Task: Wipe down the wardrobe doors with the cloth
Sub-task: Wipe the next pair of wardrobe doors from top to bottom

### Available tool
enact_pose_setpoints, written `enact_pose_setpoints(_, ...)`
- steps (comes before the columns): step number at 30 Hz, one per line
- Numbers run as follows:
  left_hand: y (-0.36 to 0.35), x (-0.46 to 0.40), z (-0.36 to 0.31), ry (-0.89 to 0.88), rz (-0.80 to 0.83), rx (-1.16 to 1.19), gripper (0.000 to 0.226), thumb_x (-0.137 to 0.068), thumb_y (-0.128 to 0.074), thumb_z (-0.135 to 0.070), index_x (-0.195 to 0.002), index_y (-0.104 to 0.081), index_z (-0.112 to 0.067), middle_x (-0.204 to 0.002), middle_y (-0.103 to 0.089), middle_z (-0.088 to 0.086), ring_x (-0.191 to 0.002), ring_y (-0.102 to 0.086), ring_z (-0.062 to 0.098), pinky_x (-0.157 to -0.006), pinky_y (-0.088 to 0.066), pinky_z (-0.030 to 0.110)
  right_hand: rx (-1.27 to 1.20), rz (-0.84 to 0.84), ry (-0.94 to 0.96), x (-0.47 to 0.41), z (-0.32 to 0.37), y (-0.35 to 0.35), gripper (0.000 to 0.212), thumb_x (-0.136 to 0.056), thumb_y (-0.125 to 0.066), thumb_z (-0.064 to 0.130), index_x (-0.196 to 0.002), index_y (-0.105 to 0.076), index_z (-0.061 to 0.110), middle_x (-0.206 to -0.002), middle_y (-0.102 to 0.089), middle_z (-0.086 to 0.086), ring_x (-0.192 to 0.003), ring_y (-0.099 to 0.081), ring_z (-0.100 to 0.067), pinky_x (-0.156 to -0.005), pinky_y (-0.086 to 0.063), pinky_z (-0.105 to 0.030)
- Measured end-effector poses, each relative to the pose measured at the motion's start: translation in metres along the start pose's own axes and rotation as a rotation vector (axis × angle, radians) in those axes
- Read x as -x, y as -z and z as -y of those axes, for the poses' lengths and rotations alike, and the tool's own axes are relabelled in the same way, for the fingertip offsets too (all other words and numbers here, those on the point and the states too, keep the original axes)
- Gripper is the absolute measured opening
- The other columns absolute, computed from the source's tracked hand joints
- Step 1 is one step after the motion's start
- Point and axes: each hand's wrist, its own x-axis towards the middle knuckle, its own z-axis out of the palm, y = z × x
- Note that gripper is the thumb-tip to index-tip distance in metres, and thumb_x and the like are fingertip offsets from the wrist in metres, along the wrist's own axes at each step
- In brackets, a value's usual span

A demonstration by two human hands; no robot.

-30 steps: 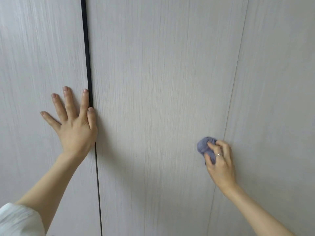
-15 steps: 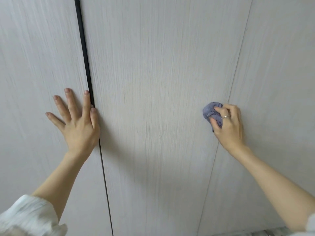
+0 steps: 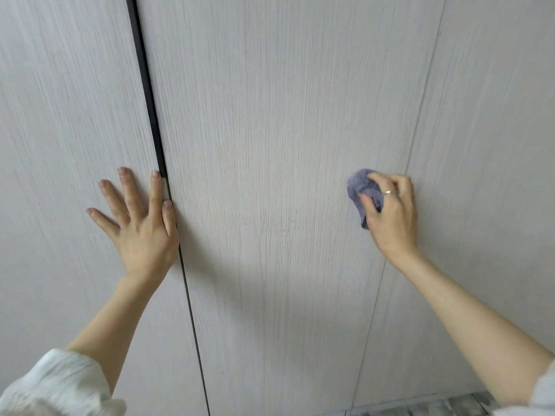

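The wardrobe doors (image 3: 285, 130) look like matt, pale grey-white board with a fine vertical wood-grain pattern, smooth and without gloss, and a dark strip (image 3: 147, 94) runs down the gap between two of them. The cloth (image 3: 359, 187) is a soft, fuzzy blue-grey fabric, bunched into wrinkles, and a thin shiny metal ring (image 3: 388, 192) glints beside it. The sleeve (image 3: 57, 382) is white, crinkled woven cloth.

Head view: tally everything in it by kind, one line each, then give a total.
Wardrobe door panels: 3, left, middle, right
Hands: 2, left hand flat on the left panel, right hand gripping the cloth
Cloths: 1, bluish-purple cloth
Rings: 1, ring on the right hand
Total: 7
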Motion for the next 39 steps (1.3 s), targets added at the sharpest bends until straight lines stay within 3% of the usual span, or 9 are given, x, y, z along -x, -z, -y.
enact_pose_setpoints(7, 0.001, 0.001, 0.003, -0.016, 0.011, -0.001, 0.055, -0.098, -0.015, -0.04, -0.152, -0.005, -0.032, -0.159, 0.009, 0.012, -0.143, 0.012, 0.04, -0.108, 0.007, 0.067, 0.1, 0.303, 0.553, 0.087, -0.019, -0.017, 0.054, -0.07, -0.08, 0.005, -0.118, -0.059, 0.021, -0.102, -0.043, -0.005, -0.088, -0.045, -0.022, -0.066, -0.046, -0.031)
enact_pose_setpoints(10, 0.0, 0.0, 0.003, -0.015, 0.012, -0.008, 0.055, -0.098, -0.015, -0.039, -0.152, -0.006, -0.031, -0.159, 0.009, 0.012, -0.143, 0.012, 0.04, -0.108, 0.007, 0.067, 0.114, 0.278, 0.721, 0.052, -0.015, -0.009, 0.034, -0.085, -0.064, 0.013, -0.118, -0.057, 0.021, -0.098, -0.046, -0.005, -0.083, -0.047, -0.025, -0.07, -0.038, -0.035)
enact_pose_setpoints(16, -0.001, 0.001, 0.004, -0.018, 0.007, -0.009, 0.055, -0.099, -0.014, -0.04, -0.152, -0.004, -0.031, -0.159, 0.009, 0.013, -0.143, 0.013, 0.04, -0.108, 0.007, 0.067, -0.095, -0.153, -0.031, -0.02, 0.026, -0.019, 0.037, -0.085, -0.06, 0.013, -0.12, -0.062, 0.003, -0.103, -0.039, -0.006, -0.091, -0.038, -0.005, -0.086, -0.03, -0.003)
enact_pose_setpoints(21, -0.002, 0.001, 0.005, -0.022, 0.009, -0.017, 0.055, -0.099, -0.013, -0.04, -0.152, -0.004, -0.031, -0.159, 0.009, 0.013, -0.143, 0.012, 0.041, -0.108, 0.007, 0.067, -0.091, 0.4, 0.604, 0.058, 0.036, -0.038, 0.023, -0.091, -0.052, 0.01, -0.107, -0.068, 0.011, -0.095, -0.056, -0.007, -0.081, -0.051, -0.022, -0.07, -0.049, -0.035)
enact_pose_setpoints(23, -0.001, 0.0, 0.005, -0.029, 0.01, -0.014, 0.055, -0.099, -0.014, -0.04, -0.152, -0.004, -0.031, -0.159, 0.009, 0.013, -0.143, 0.012, 0.041, -0.108, 0.007, 0.067, 0.03, 0.523, 0.902, 0.063, 0.034, -0.035, 0.022, -0.083, -0.064, 0.008, -0.103, -0.07, 0.016, -0.089, -0.06, -0.005, -0.08, -0.048, -0.019, -0.062, -0.048, -0.028)
enact_pose_setpoints(26, -0.003, 0.0, 0.007, -0.029, 0.006, -0.022, 0.055, -0.099, -0.013, -0.04, -0.152, -0.002, -0.031, -0.159, 0.009, 0.014, -0.143, 0.012, 0.041, -0.108, 0.007, 0.068, 0.056, 0.386, 0.643, 0.022, 0.044, -0.031, 0.02, -0.089, -0.058, 0.044, -0.102, -0.063, 0.03, -0.088, -0.052, 0.019, -0.082, -0.044, 0.001, -0.073, -0.042, -0.018)
enact_pose_setpoints(29, -0.003, 0.0, 0.005, -0.029, 0.0, -0.024, 0.054, -0.099, -0.013, -0.04, -0.152, -0.002, -0.031, -0.159, 0.008, 0.014, -0.143, 0.011, 0.042, -0.108, 0.006, 0.068, -0.098, 0.049, 0.34, -0.022, 0.061, -0.029, 0.032, -0.088, -0.057, 0.022, -0.114, -0.065, 0.006, -0.095, -0.053, -0.013, -0.086, -0.049, -0.021, -0.077, -0.04, -0.025)
enact_pose_setpoints(32, -0.003, 0.001, 0.006, -0.039, -0.005, -0.017, 0.054, -0.099, -0.014, -0.039, -0.151, -0.002, -0.031, -0.159, 0.008, 0.014, -0.143, 0.011, 0.042, -0.108, 0.007, 0.067, -0.174, -0.021, 0.222, -0.001, 0.064, -0.048, 0.037, -0.085, -0.06, 0.014, -0.12, -0.061, 0.002, -0.102, -0.043, -0.01, -0.09, -0.045, -0.022, -0.079, -0.041, -0.026)
enact_pose_setpoints(39, -0.001, 0.001, 0.008, -0.06, -0.007, -0.02, 0.053, -0.1, -0.015, -0.04, -0.151, 0.0, -0.032, -0.159, 0.009, 0.012, -0.143, 0.013, 0.04, -0.109, 0.009, 0.065, -0.065, 0.286, 0.892, 0.05, 0.059, -0.06, 0.03, -0.087, -0.058, 0.006, -0.117, -0.054, 0.009, -0.086, -0.052, -0.013, -0.071, -0.053, -0.029, -0.06, -0.049, -0.037)
